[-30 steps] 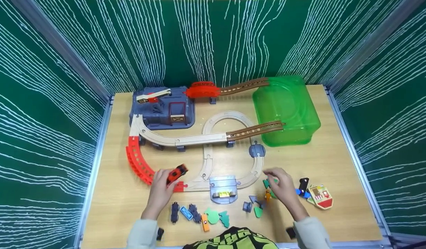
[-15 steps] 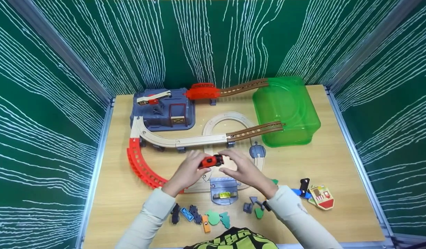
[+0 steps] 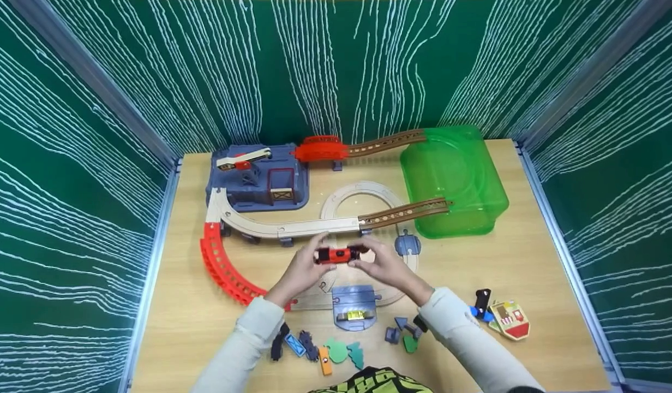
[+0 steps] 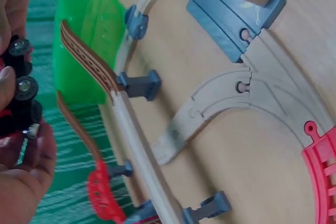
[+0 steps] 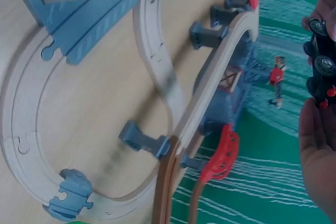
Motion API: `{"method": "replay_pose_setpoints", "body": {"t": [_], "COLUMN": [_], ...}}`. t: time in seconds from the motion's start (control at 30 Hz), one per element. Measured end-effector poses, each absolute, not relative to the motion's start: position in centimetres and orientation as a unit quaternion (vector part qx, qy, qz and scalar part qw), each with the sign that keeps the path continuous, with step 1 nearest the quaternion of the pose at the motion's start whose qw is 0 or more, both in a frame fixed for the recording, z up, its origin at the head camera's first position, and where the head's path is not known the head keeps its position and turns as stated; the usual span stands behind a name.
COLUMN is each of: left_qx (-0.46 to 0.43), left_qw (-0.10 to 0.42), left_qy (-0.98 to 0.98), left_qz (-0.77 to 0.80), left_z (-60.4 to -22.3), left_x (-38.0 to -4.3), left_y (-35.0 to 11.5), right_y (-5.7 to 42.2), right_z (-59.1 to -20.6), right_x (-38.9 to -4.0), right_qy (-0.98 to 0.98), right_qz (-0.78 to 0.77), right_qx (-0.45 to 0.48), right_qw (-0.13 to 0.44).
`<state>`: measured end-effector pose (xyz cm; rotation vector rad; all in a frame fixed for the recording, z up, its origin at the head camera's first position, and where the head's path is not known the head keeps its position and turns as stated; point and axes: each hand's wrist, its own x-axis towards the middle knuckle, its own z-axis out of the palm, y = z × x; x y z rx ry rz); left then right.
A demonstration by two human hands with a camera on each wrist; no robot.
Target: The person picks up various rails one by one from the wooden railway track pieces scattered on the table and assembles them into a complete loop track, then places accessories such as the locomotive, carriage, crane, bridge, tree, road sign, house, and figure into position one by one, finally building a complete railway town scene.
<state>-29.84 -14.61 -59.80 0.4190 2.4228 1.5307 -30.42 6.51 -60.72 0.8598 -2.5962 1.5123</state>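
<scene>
A red and black toy train engine is held up above the track, lying crosswise between both hands. The left hand grips its left end, and the right hand pinches its right end between thumb and fingers. Black wheels of the engine show at the edge of the left wrist view. From the right wrist, the same engine appears side-on with its wheels toward the camera. Below the hands lie the wooden track and a grey crossing plate with a yellow-marked barrier.
A raised track runs just beyond the hands to a green bin. Behind left stands a grey crane base; a red curved track lies left. Small wagons, an orange block and green tree pieces lie in front.
The left hand has carried the engine from the left to the middle. The right hand has come in from the right pieces and taken its other end. The engine has turned level.
</scene>
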Motion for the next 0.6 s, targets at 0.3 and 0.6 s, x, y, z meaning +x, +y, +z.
{"method": "replay_pose_setpoints", "body": {"t": [0.3,0.6], "left_qx": [0.118,0.108], "left_qw": [0.074,0.067], "left_qy": [0.824,0.849], "left_qz": [0.549,0.513], "left_z": [-63.1,-66.3], "left_x": [-36.8,-39.7], "left_y": [-13.3,-12.5], "right_y": [7.0,6.6], "right_z": [-62.9,-66.3], "right_x": [-37.4,-40.1], "right_qy": [-0.854,-0.899], "right_qz": [0.461,0.394], "right_qx": [0.240,0.189], "right_qw": [0.004,-0.031]}}
